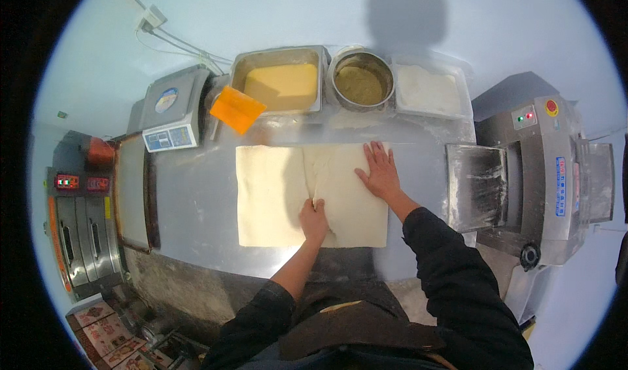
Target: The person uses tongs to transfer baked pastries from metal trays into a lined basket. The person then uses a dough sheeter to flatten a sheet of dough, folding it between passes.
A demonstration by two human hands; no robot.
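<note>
In the middle of our desk (196, 206) we have pale dough (269, 193) lying flat, a seam running down it. At that seam our left hand (313, 222) is curled like a fist; we cannot tell what it grips. Farther right, our right hand (382, 175) spreads wide, palm down on the dough.

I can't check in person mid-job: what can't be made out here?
In the head view:
Inside the curled left hand: whether it grips anything; the hand hides this.
The pale, flat dough beneath the spread right hand: covered by it.
Bottom of the deep round metal pot: hidden under yellowish-brown contents.
Inside of the boxy silver metal machine: mostly enclosed by its body.
</note>
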